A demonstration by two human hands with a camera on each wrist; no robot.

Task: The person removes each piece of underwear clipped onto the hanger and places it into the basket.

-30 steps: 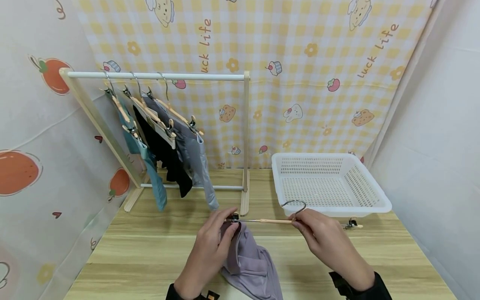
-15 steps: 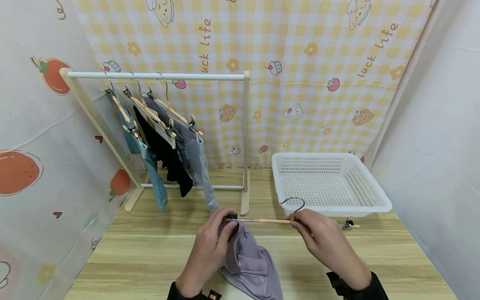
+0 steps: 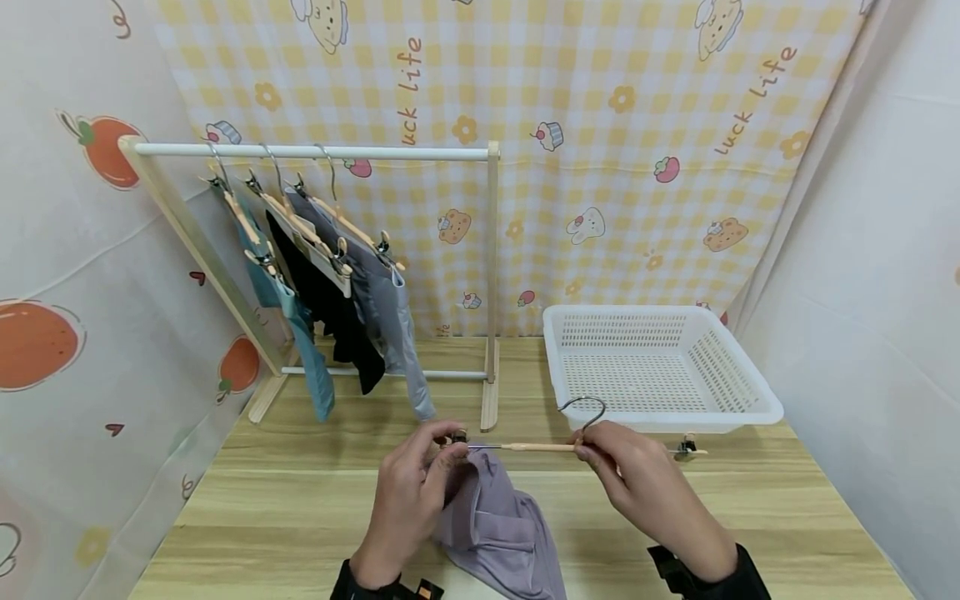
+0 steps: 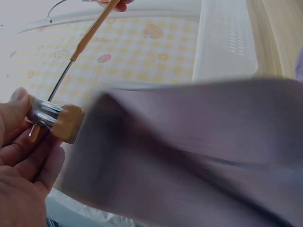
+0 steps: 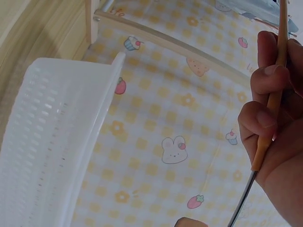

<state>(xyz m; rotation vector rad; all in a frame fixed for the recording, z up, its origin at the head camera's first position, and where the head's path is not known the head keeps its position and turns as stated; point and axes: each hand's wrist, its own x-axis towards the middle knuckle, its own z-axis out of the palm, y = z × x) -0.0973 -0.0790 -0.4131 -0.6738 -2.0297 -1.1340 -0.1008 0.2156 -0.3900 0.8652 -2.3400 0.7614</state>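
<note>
A wooden clip hanger (image 3: 536,447) with a metal hook (image 3: 583,410) is held level over the table. My right hand (image 3: 622,467) grips its bar (image 5: 270,94) near the hook. My left hand (image 3: 416,492) pinches the hanger's left clip (image 4: 54,120) and holds the edge of a lilac garment (image 3: 498,533) up against it. The rest of the garment (image 4: 189,156) lies bunched on the table. The hanger's right clip (image 3: 684,450) hangs free, with nothing in it.
A white perforated basket (image 3: 742,392) stands at the back right. At the back left, a wooden rack (image 3: 315,152) carries teal (image 3: 300,329), black (image 3: 333,308) and grey (image 3: 393,321) garments on clip hangers. Patterned curtains close in the wooden table (image 3: 300,500).
Both hands and the hanger have shifted slightly left and a little toward the rack. The left hand's fingers have closed in tighter on the clip and cloth.
</note>
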